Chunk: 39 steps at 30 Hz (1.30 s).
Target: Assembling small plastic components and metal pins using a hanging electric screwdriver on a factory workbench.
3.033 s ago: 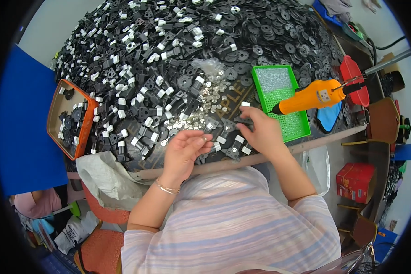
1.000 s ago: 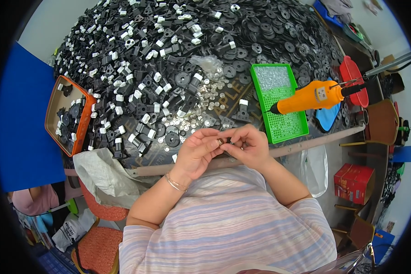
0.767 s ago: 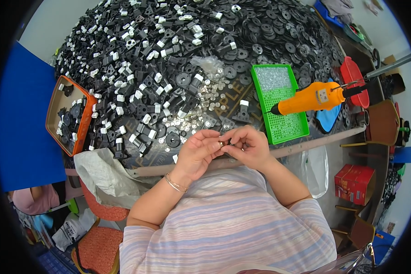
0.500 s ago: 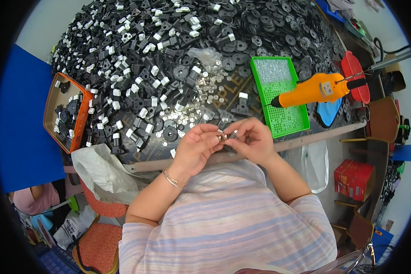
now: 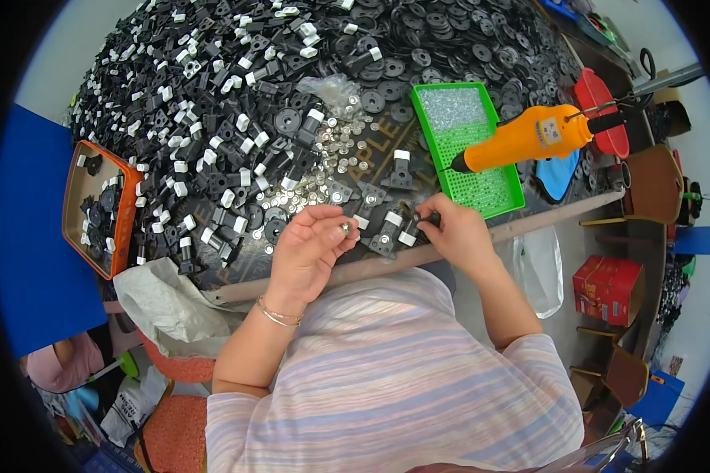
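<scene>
My left hand (image 5: 306, 251) is closed in a pinch above the table's near edge, with a small round silver metal piece (image 5: 345, 228) at its fingertips. Off to the right, my right hand (image 5: 461, 236) pinches a black plastic part with a white end (image 5: 407, 236), low over the table; the fingers cover some of it. Between the hands lies another black part with a white cap (image 5: 386, 233). A similar black part (image 5: 400, 172) stands farther back. Shiny metal discs (image 5: 312, 189) are scattered beyond my left hand.
Black parts with white caps (image 5: 213, 118) heap at the left and back, black discs (image 5: 481, 51) behind. At right are a green tray (image 5: 517, 189) of small pieces, a hanging orange electric screwdriver (image 5: 521, 138) and a red basin (image 5: 588, 91). An orange-rimmed box (image 5: 126, 221) sits far left.
My hands have moved apart: the left goes a little left with the metal piece, the right goes right with the black part. The parts between them now show.
</scene>
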Each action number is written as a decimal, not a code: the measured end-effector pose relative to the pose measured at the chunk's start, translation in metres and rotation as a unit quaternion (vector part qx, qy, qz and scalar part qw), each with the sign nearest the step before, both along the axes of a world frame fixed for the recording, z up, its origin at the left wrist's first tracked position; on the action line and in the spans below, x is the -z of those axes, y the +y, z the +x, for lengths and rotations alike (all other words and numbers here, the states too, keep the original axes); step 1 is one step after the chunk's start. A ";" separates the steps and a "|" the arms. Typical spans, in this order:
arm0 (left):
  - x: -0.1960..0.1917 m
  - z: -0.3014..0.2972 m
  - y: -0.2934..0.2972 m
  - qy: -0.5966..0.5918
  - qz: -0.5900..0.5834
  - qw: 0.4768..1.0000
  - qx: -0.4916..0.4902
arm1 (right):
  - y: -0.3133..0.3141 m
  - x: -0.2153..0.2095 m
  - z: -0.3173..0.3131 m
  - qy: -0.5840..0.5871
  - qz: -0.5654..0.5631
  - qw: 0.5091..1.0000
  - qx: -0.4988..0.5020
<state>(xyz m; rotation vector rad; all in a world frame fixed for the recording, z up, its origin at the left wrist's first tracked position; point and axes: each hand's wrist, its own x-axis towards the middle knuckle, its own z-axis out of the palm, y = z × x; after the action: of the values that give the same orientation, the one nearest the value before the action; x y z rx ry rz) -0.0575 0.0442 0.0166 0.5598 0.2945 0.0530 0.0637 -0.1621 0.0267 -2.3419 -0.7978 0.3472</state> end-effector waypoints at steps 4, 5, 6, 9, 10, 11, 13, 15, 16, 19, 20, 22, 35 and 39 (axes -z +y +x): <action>0.001 -0.004 0.000 0.001 0.003 1.000 -0.003 | -0.001 -0.004 -0.002 -0.015 -0.005 1.000 -0.005; 0.001 -0.004 0.000 0.004 0.004 1.000 -0.005 | -0.002 0.000 -0.002 -0.031 0.006 0.999 -0.010; 0.001 -0.005 -0.001 0.007 0.005 1.000 -0.007 | -0.002 0.002 -0.002 -0.048 0.016 0.999 -0.015; 0.002 -0.003 -0.002 0.005 0.001 1.000 0.000 | 0.001 0.006 -0.003 -0.063 0.008 0.998 -0.010; 0.002 -0.003 -0.002 0.005 0.001 1.000 -0.001 | 0.000 0.006 -0.003 -0.063 0.008 0.998 -0.011; 0.002 -0.003 -0.002 0.005 0.003 1.000 -0.002 | 0.000 0.007 -0.003 -0.065 -0.001 0.998 -0.005; 0.002 -0.002 -0.001 0.005 0.004 1.000 -0.003 | 0.000 0.006 -0.002 -0.069 -0.011 0.998 0.000; 0.002 -0.002 -0.001 0.005 0.005 1.000 -0.002 | 0.002 0.003 -0.002 -0.065 -0.003 0.998 -0.001; 0.002 -0.002 -0.001 0.005 0.005 1.000 -0.003 | 0.002 0.003 -0.003 -0.065 -0.003 0.998 -0.001; 0.001 -0.001 -0.005 0.009 0.001 1.000 0.013 | 0.006 -0.006 -0.007 -0.059 0.021 0.998 0.004; 0.002 0.000 -0.006 0.008 0.000 1.000 0.018 | 0.011 -0.017 -0.011 0.024 0.109 0.994 -0.003; 0.005 0.001 -0.012 0.014 -0.010 0.999 0.029 | 0.019 -0.020 -0.016 0.136 0.265 0.953 -0.058; 0.001 0.002 -0.012 0.066 0.031 0.997 0.025 | 0.038 -0.004 0.012 -0.034 0.160 0.986 0.015; -0.001 0.002 -0.005 0.061 0.051 0.997 0.001 | 0.043 0.007 0.029 -0.117 0.009 0.993 0.004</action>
<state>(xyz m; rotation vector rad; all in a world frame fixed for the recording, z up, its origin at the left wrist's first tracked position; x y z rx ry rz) -0.0560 0.0395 0.0172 0.6653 0.4119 0.0320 0.0924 -0.1192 0.0202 -2.3955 -0.8964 0.0609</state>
